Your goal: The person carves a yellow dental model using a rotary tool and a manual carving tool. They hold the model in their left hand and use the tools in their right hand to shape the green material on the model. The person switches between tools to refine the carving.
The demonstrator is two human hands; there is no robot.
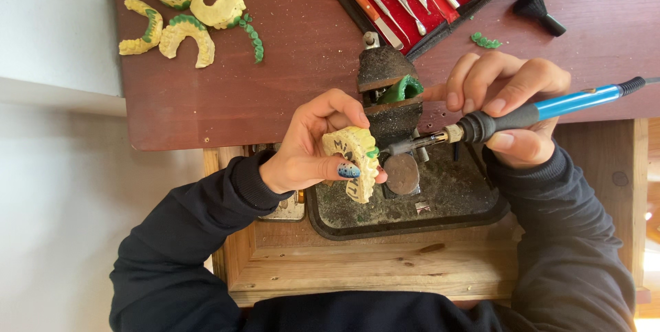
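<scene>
We have only one view, from a camera worn on the head, so no second view shares the scene. It looks almost straight down, and it is quite near to the work. Our two dark sleeves come in from the lower edge, so the lower edge is the side of our body. The left hand (pixel 309 150) and the right hand (pixel 512 108) meet a little above the middle of the picture. The far part of the red-brown table (pixel 275 78) reaches the upper edge. On the left side the view passes beyond the table to a pale surface.
</scene>
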